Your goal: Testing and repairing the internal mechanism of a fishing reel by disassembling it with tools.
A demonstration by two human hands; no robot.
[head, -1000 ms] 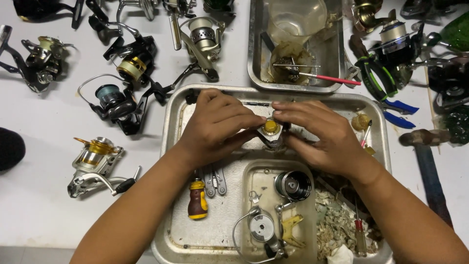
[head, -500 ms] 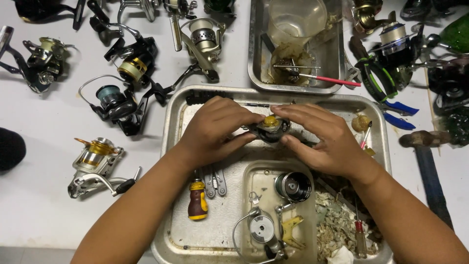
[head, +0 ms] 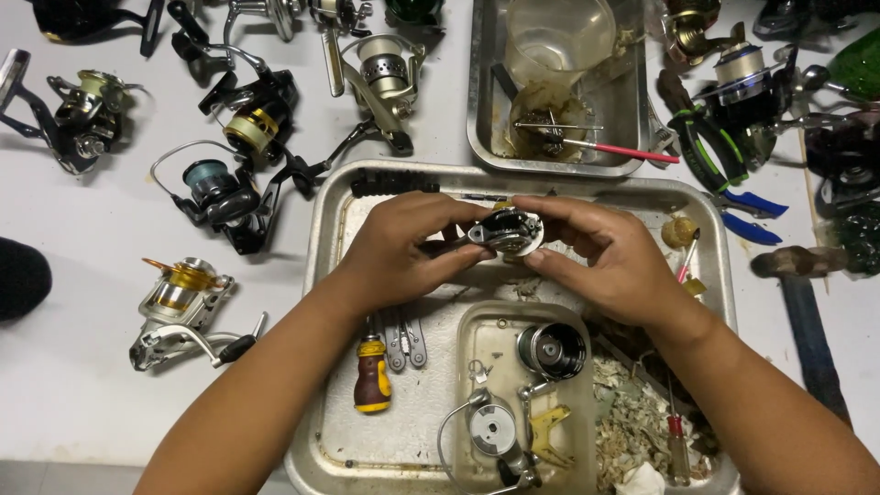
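Reel body (head: 505,230) clamped between fingers of left hand (head: 401,247) and right hand (head: 607,259) above steel tray (head: 332,266)

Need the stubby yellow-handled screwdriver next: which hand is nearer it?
Left. The left hand is just above the stubby screwdriver; the right hand is farther, up and right.

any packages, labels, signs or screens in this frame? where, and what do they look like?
None that I can make out: no packaging, signs or screens.
The table holds only bare fishing reels, metal trays and hand tools.
Both the left hand and right hand hold an unlabelled silver reel part.
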